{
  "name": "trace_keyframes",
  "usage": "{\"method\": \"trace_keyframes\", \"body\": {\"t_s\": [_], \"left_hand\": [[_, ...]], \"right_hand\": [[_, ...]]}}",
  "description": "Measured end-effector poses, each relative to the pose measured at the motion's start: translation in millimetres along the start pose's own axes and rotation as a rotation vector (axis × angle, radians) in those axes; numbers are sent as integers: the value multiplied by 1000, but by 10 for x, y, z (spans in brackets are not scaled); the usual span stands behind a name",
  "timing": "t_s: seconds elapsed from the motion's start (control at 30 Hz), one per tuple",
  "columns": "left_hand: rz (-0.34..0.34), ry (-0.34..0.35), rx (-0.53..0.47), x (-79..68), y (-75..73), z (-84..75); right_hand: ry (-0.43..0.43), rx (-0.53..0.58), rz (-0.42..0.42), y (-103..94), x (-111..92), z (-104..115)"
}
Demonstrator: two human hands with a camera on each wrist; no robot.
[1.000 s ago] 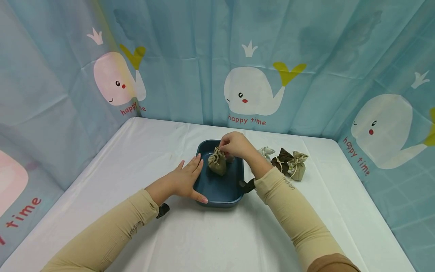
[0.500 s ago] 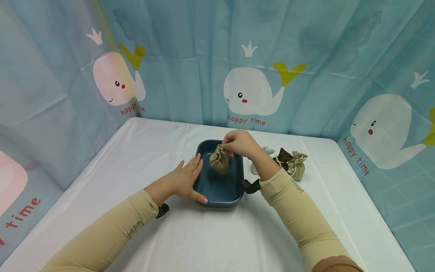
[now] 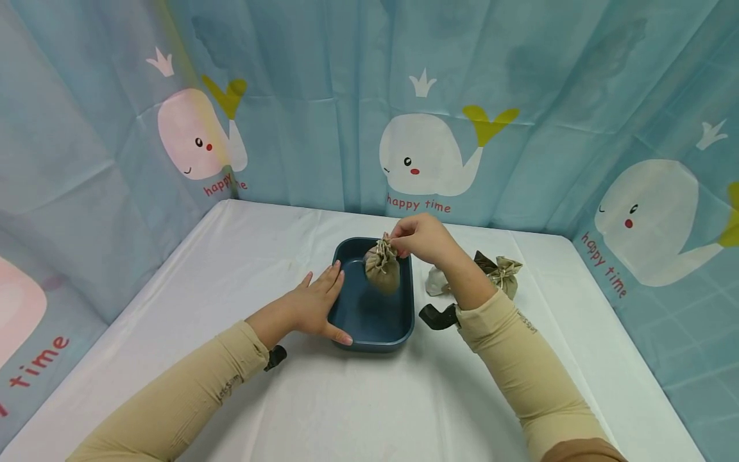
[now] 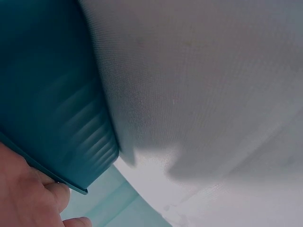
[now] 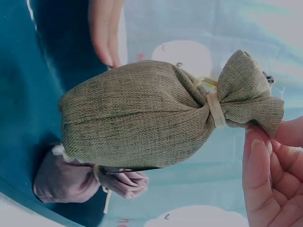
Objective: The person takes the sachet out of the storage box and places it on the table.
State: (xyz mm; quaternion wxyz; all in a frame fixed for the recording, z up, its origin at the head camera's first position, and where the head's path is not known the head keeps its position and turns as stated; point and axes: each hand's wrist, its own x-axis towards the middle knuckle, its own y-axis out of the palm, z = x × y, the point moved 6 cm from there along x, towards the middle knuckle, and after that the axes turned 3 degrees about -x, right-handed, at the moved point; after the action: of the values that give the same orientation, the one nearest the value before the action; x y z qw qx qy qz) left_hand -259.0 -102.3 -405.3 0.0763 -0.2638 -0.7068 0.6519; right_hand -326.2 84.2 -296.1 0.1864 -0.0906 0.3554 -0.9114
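My right hand [image 3: 426, 240] pinches the gathered top of an olive-green drawstring pouch [image 3: 383, 273]. The pouch hangs over the far right part of a deep blue tray [image 3: 374, 347]. In the right wrist view the pouch [image 5: 137, 111] shows a pale cord round its neck, with thumb and fingertips of my right hand [image 5: 274, 175] at its mouth. A mauve pouch [image 5: 66, 177] lies in the tray below it. My left hand [image 3: 314, 305] rests with spread fingers along the tray's left rim; the left wrist view shows it [image 4: 33, 194] at the ribbed blue wall [image 4: 87, 127].
Right of the tray, partly behind my right forearm, are a white pouch [image 3: 437, 282], a dark brown pouch [image 3: 484, 262] and another olive pouch [image 3: 506, 276]. A white cloth [image 3: 277, 244] covers the table. Blue whale-print curtains [image 3: 300, 128] stand behind and at both sides.
My right hand has lifted the olive pouch and carried it away from me and to the right. The left hand and the tray have stayed in place.
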Motion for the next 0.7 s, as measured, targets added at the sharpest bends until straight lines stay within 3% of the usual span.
{"method": "trace_keyframes", "body": {"t_s": [0.33,0.7], "left_hand": [[18,-17,21,8,18,13],[11,-6,1,-20,-13,-19]], "right_hand": [[-6,34,-40,-233,-212,11],[10,40,-71,-447,-399,-175]]}}
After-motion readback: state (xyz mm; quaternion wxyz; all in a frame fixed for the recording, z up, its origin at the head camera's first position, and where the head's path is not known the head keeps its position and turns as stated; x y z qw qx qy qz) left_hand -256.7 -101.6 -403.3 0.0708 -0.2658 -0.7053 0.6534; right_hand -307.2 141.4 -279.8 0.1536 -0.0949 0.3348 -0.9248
